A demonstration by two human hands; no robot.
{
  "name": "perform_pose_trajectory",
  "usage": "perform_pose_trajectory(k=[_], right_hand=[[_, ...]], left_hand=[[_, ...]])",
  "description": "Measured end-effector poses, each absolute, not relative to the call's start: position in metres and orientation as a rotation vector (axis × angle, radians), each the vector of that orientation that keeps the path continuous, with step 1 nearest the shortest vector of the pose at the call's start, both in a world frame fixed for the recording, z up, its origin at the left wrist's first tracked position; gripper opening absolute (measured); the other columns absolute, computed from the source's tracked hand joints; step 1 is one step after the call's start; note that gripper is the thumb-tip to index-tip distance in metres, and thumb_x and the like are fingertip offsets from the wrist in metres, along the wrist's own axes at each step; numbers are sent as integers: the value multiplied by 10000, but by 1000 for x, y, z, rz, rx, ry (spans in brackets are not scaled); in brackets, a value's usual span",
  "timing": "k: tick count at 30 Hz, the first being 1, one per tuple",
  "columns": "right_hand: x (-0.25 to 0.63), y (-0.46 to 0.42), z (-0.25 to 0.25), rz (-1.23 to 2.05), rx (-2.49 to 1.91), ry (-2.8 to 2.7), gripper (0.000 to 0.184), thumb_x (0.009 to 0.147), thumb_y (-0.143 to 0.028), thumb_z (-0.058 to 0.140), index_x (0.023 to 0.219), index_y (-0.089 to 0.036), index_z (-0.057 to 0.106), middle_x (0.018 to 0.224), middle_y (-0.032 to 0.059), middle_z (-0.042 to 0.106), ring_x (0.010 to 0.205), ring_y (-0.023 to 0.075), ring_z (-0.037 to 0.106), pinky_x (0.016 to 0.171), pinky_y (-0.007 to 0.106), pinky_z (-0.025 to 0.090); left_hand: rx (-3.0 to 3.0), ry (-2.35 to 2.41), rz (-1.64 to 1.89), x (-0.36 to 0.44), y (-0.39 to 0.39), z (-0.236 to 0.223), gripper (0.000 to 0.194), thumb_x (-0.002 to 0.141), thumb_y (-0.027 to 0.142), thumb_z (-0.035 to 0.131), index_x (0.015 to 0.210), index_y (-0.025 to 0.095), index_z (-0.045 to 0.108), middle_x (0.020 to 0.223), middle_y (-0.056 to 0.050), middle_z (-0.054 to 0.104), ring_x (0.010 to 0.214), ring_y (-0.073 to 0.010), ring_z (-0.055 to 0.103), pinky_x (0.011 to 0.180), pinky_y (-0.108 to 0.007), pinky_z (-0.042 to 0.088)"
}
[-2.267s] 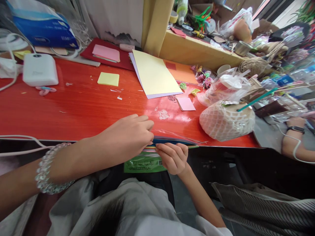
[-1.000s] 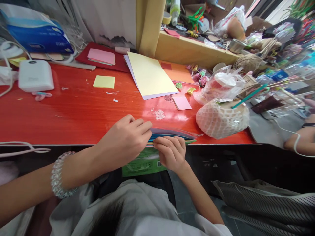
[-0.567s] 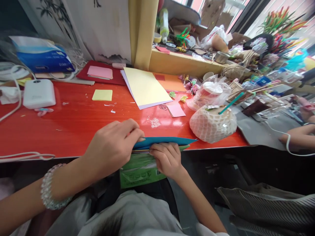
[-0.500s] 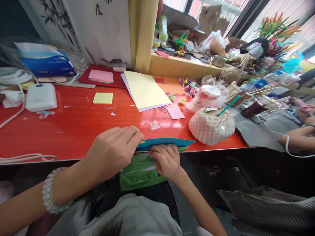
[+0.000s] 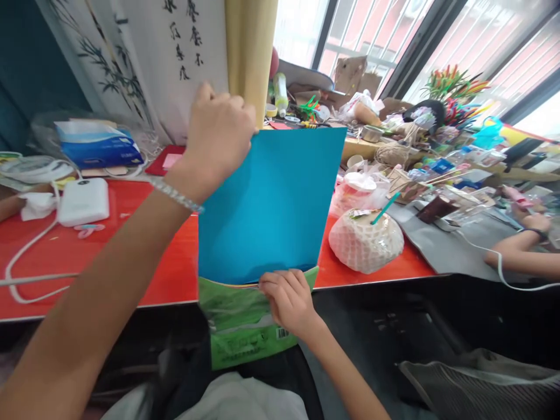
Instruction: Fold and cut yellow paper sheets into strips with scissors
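Note:
A large sheet of blue paper (image 5: 273,201) stands upright in front of me, its lower edge at the mouth of a green plastic packet (image 5: 236,332). My left hand (image 5: 223,131) is raised and closed on the sheet's upper left corner. Lower down, my right hand (image 5: 289,300) grips the packet's upper edge, fingers wrapped over it at the bottom of the blue sheet. Thin edges of other paper show at the packet's mouth beside my right fingers. The blue sheet hides the middle of the red table (image 5: 175,268) and whatever lies behind it.
Right of the sheet sits a netted coconut (image 5: 365,242) with a teal straw (image 5: 385,208). A white power bank (image 5: 84,201) and a blue tissue pack (image 5: 98,146) lie on the left. Another person's arm (image 5: 520,251) rests on a grey mat (image 5: 464,245) at right.
My left hand has risen, drawing the blue paper up out of the green packet into full view. My right hand stays on the packet. The view has tilted up, showing more window.

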State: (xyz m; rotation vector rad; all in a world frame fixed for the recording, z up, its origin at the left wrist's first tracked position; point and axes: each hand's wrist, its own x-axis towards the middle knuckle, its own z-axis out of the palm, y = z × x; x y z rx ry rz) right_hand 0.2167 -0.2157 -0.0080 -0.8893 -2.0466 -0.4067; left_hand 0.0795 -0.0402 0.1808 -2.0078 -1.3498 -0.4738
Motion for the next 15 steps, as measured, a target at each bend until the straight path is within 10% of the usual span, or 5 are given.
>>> perform_pose_trajectory(k=[8, 15], right_hand=[[220, -218, -14, -374, -852, -2073, 185, 891, -76, 403, 844, -141, 570, 848, 32, 696, 746, 125, 579, 669, 284, 369], [225, -215, -10, -342, -858, -2073, 292, 924, -100, 382, 790, -148, 637, 889, -13, 704, 757, 100, 579, 719, 263, 400]], left_hand=[[-2174, -1405, -518, 61, 80, 211, 326, 970, 352, 319, 998, 125, 551, 857, 62, 544, 623, -70, 276, 546, -219, 226], [-2415, -1028, -780, 48, 208, 139, 332, 953, 307, 374, 680, 134, 453, 534, 83, 324, 564, -73, 206, 519, -247, 185]])
